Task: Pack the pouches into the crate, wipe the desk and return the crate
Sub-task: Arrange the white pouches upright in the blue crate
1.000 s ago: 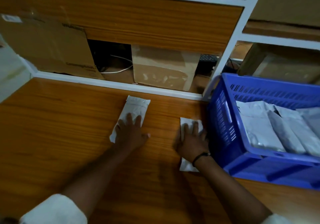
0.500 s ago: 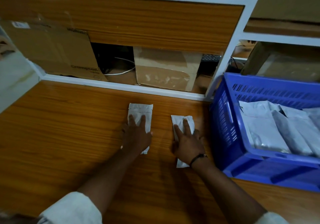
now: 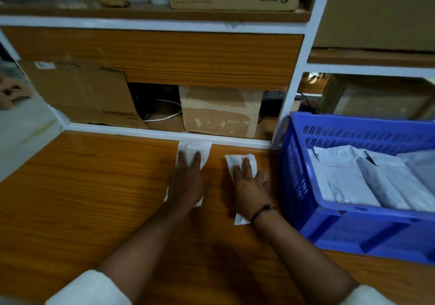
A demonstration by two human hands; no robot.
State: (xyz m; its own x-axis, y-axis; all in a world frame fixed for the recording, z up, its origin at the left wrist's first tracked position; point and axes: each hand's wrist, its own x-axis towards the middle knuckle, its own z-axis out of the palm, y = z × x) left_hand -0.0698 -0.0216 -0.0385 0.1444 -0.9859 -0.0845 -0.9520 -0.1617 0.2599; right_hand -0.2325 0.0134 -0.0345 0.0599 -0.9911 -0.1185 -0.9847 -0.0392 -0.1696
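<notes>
While both palms lie flat with fingers straight, clasping nothing, the left hand presses the left pouch and the right hand the right pouch, each jutting past the fingertips toward 12 o'clock on the counter. Likely light, limp and slick; pinch an edge. The crate stands at 3 o'clock.

Desk: broad bare wood to the left of the left hand and toward the person, free for passage. Between left pouch and right pouch: a narrow bare strip. Rear: white sill, touched by the left pouch's far edge. Behind it stand a large cardboard box and a smaller cardboard box, with a dark gap holding cables between them. Right: blue crate, its wall just beside the right hand, barring sideways travel. Its top is open, with packed pouches lying inside.
</notes>
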